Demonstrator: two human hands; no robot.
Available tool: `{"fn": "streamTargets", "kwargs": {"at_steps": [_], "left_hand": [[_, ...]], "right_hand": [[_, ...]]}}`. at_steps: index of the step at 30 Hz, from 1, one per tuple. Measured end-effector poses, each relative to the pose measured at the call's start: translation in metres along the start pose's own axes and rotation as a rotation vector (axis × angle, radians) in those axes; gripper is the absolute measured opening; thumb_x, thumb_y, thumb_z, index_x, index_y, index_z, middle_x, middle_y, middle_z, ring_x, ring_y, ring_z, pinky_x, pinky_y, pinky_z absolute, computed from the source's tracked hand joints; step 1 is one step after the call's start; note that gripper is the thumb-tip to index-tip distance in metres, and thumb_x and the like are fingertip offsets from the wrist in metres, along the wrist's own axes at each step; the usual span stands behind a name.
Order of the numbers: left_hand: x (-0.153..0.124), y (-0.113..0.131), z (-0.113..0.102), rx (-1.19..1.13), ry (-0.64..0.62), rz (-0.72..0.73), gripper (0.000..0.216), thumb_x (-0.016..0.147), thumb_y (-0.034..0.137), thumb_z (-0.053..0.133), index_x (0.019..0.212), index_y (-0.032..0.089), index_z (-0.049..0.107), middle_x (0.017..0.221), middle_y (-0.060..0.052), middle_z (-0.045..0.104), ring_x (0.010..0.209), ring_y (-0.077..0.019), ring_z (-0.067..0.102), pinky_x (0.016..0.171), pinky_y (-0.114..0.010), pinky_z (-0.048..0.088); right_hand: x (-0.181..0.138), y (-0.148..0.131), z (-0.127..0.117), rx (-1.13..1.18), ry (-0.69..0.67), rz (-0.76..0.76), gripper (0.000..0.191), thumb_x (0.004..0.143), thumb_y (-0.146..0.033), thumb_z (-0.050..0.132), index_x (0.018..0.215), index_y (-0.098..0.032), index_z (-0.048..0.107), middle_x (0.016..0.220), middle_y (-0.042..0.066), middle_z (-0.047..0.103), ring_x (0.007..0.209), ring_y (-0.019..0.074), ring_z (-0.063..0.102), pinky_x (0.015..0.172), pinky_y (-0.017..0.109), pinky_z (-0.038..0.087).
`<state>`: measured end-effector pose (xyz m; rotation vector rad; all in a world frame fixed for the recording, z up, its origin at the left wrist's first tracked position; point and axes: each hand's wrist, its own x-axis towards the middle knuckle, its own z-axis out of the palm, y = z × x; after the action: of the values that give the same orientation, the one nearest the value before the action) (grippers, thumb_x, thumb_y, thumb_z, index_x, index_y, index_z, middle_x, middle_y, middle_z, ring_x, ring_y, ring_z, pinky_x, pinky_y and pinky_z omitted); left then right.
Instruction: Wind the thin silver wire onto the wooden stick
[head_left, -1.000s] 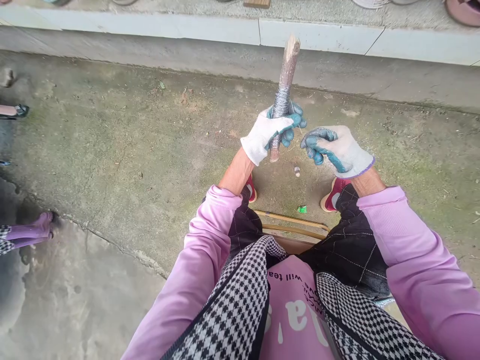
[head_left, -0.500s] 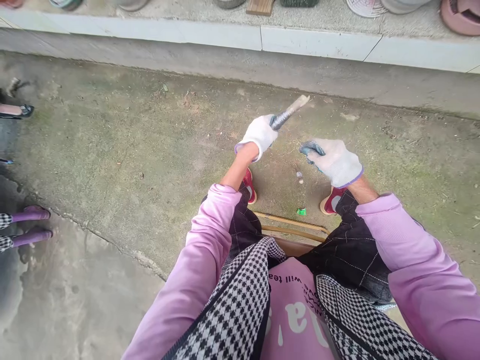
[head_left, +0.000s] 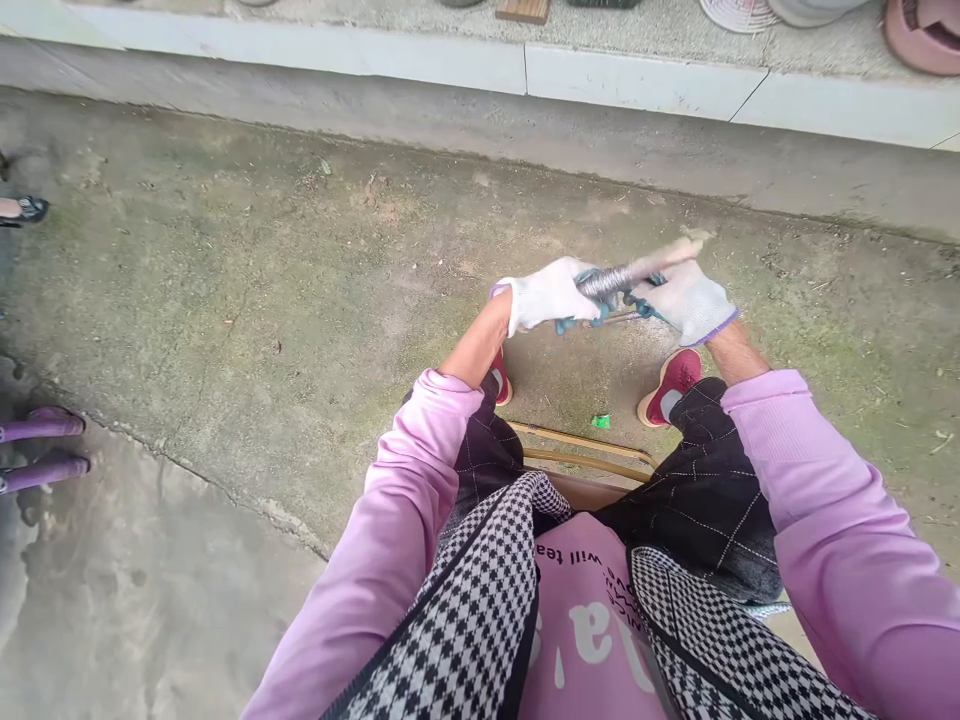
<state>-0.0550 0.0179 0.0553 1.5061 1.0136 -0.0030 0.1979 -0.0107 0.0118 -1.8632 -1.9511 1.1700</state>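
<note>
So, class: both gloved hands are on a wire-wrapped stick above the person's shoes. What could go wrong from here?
1. The stick looks motion-blurred and is gripped near one end by the left hand; it might slip and drop toward the red shoes.
2. The wire winding sits between both hands; a loose end could snag the right hand or its glove.

Both gloved hands are held together at twelve o'clock, the left hand (head_left: 546,296) clenched, the right hand (head_left: 686,300) curled alongside.
</note>
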Motion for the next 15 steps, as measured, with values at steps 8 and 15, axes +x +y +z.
{"fn": "streamTargets", "kwargs": {"at_steps": [8,15], "left_hand": [[0.027,-0.022,-0.023,0.316,0.439,-0.204,0.043,0.111,0.017,0.064,0.151,0.017,0.081,0.13,-0.015,0.087,0.12,-0.0279,0.085,0.115,-0.04,0.068],[0.029,-0.025,0.011,0.661,-0.062,-0.268,0.03,0.093,0.017,0.089,0.123,0.014,0.092,0.119,-0.018,0.091,0.121,-0.0406,0.086,0.109,-0.046,0.068]], "right_hand": [[-0.009,-0.025,0.013,0.003,-0.033,-0.065,0.024,0.1,-0.037,0.071,0.106,-0.029,0.093,0.103,0.005,0.093,0.101,0.0298,0.086,0.093,0.039,0.068],[-0.003,-0.01,0.0,-0.147,-0.071,-0.011,0.023,0.104,-0.033,0.069,0.102,-0.029,0.091,0.107,0.009,0.093,0.105,0.0322,0.085,0.093,0.039,0.063]]}}
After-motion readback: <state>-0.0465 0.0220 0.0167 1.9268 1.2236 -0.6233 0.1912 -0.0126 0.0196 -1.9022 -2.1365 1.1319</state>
